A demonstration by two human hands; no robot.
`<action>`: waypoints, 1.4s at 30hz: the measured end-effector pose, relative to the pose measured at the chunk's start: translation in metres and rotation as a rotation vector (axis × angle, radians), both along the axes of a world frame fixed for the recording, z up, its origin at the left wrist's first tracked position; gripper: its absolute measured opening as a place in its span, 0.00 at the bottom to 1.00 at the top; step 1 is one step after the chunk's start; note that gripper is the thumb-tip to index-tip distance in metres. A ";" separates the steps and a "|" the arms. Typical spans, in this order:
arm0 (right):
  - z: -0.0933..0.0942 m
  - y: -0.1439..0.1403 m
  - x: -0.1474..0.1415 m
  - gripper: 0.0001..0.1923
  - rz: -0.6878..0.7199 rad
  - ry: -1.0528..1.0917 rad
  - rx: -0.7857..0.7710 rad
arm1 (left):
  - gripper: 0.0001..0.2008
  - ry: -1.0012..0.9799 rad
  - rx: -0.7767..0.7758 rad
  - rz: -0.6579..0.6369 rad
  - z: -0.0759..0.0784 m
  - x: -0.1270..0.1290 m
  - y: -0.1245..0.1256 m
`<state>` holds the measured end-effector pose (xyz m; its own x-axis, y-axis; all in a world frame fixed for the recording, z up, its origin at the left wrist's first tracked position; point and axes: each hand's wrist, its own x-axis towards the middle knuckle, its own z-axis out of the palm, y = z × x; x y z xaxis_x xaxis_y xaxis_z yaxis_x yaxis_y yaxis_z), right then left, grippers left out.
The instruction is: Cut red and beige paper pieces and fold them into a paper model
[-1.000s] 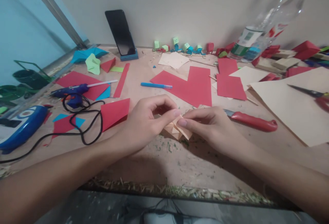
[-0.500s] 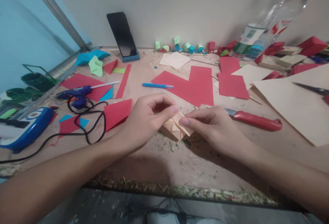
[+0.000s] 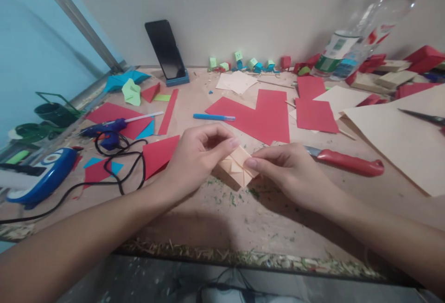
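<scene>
Both hands pinch a folded peach paper piece (image 3: 238,166) just above the tabletop (image 3: 243,219). The left hand (image 3: 194,159) grips its left side with thumb and forefinger; the right hand (image 3: 288,173) grips its right corner. Over the last second the piece has tilted slightly (folds now face up), suggesting a crease in progress. A red-handled knife (image 3: 347,163) lies just right of the right grip.

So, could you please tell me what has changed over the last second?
Little. Both hands keep pinching the folded paper; the left hand and right hand have turned it slightly, so more of its top shows. Nothing was picked up or let go. The knife, pen and glue gun lie as before.
</scene>
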<state>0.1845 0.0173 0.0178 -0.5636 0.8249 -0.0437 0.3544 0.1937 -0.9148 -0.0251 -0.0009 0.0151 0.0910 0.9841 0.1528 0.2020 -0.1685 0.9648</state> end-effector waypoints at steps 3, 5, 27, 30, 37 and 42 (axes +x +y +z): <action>0.002 0.000 0.000 0.19 -0.009 0.025 -0.036 | 0.08 0.013 0.006 0.009 -0.002 -0.001 0.001; 0.002 0.001 0.000 0.18 -0.016 0.048 -0.088 | 0.09 -0.007 0.013 0.033 -0.005 -0.001 0.004; 0.007 0.019 0.006 0.15 -0.242 0.131 -0.219 | 0.08 0.366 0.370 -0.120 -0.004 -0.005 0.005; 0.006 0.019 0.006 0.17 -0.238 0.197 -0.305 | 0.06 0.444 0.505 -0.147 -0.004 -0.008 0.005; -0.001 0.015 0.009 0.17 -0.120 0.254 -0.410 | 0.07 0.271 0.175 -0.039 -0.001 -0.005 0.003; -0.007 0.014 0.010 0.16 -0.139 0.185 -0.375 | 0.05 0.001 0.055 -0.008 -0.005 -0.005 0.011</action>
<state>0.1943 0.0311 0.0111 -0.4753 0.8396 -0.2630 0.1771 -0.2015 -0.9633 -0.0306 0.0100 0.0105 0.0993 0.9734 0.2066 0.2009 -0.2230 0.9539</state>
